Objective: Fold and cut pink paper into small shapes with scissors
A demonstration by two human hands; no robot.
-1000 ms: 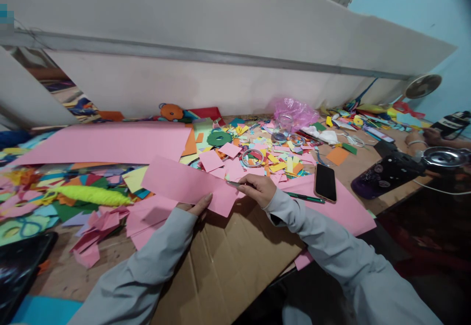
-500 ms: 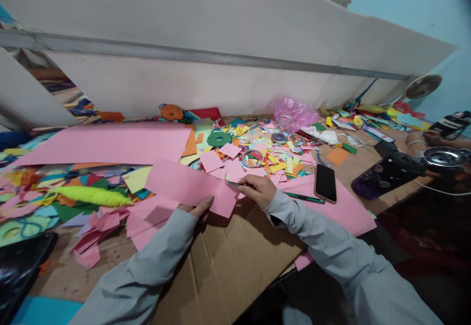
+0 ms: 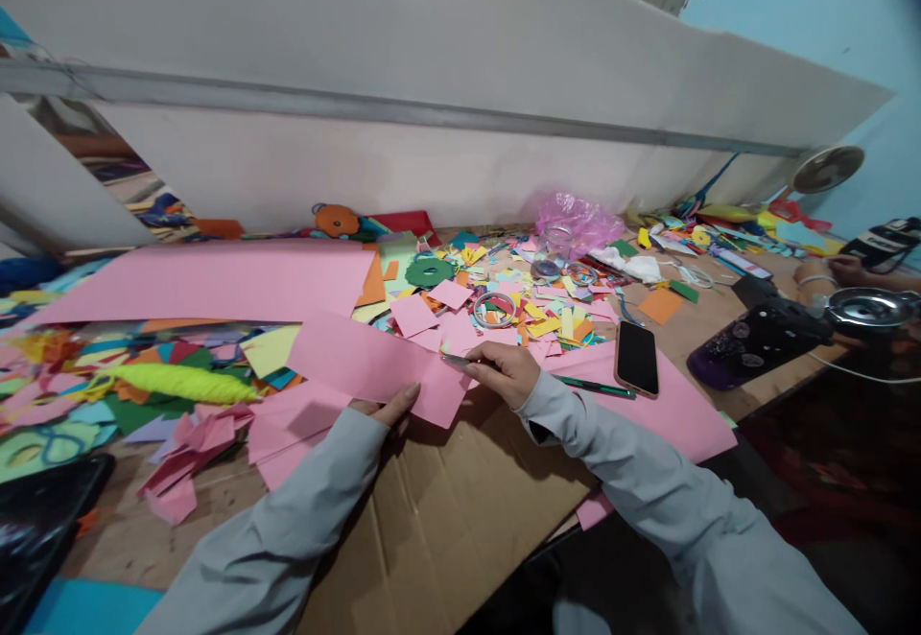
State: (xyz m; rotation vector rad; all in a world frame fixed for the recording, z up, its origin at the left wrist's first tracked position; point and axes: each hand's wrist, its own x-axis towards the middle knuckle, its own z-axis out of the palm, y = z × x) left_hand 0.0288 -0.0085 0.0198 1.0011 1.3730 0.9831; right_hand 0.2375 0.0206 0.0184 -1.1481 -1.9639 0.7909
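My left hand (image 3: pixel 394 409) pinches a strip of pink paper (image 3: pixel 352 359) near its lower edge, thumb on top and the other fingers mostly hidden beneath. Between the thumb and fingers of my right hand (image 3: pixel 507 372) is a small metal blade (image 3: pixel 453 361); I cannot make out its full shape. Its tip lies at the upper edge of the strip, to the right of a crease or cut line. The strip is held above a brown cardboard sheet (image 3: pixel 446 520). More pink paper pieces (image 3: pixel 295 424) lie under and beside my left wrist.
A phone (image 3: pixel 637 357) and a green-black pen (image 3: pixel 594 387) rest on pink sheets at the right. Behind are a tape roll (image 3: pixel 493 309), a glass jar (image 3: pixel 553 249) and coloured scraps. A dark tumbler (image 3: pixel 755 342) stands near another person's hand (image 3: pixel 813 275).
The pink strip has shifted very slightly to the right. Both hands keep nearly the same position and hold.
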